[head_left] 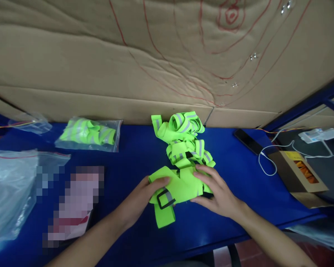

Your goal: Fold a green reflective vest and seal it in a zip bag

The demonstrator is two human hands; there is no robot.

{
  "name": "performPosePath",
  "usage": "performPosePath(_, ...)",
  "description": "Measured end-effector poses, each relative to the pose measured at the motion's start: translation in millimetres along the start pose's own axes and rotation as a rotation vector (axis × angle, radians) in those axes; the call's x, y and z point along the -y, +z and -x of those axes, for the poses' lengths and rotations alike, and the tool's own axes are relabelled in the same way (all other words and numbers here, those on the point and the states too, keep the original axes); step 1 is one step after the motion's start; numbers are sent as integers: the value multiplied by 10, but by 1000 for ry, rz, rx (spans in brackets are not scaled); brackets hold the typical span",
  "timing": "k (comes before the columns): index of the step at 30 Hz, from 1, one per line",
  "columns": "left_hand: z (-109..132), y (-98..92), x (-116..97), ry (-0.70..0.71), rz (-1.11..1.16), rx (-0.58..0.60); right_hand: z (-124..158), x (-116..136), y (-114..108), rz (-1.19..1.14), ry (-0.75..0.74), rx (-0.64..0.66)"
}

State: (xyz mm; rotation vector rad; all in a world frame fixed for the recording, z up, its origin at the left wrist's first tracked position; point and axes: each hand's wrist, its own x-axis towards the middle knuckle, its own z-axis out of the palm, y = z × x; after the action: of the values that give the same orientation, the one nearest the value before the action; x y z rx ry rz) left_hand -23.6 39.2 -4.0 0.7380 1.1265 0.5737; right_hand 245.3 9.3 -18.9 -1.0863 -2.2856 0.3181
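Note:
A neon-green reflective strap, folded flat, lies between my hands near the front of the blue table. My left hand grips its left end, thumb on top and the other fingers hidden underneath. Beside that thumb is a black buckle, with a short green tail hanging below it. My right hand holds the strap's right end, fingers curved over its upper edge and thumb at the lower edge. Just behind are more coiled green straps with silver-grey stripes and dark buckles, bunched in a loose pile.
A clear bag of green strap lies back left. Plastic bags and a blurred-out flat item are at left. On the right are a phone, a white cable and an open carton. Cardboard stands behind.

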Motion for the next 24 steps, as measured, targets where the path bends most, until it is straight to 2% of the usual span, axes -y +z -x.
performPosePath(1, -2, 10, -7, -38, 40, 14, -2, 3, -10, -37, 16, 9)
performPosePath(3, -12, 26, -8, -26, 64, 41, -11, 9, -27, -128, 63, 14)
performPosePath(7, -25, 8, 8, 140, 100, 130, -32, 33, -43, -368, 225, 8)
performPosePath(13, 15, -70, 50, 438, 6, 239, -64, 55, -36, -843, 715, 119)
performPosePath(18, 42, -97, 106, 555, -126, 248, -113, 91, -69, -1299, 996, 306)
performPosePath(21, 54, -123, 92, 648, -304, 244, -113, 76, -77, -1410, 1109, 243)
performPosePath(24, 67, -145, 40, 730, -504, 237, -100, 28, -76, -1419, 1169, 160)
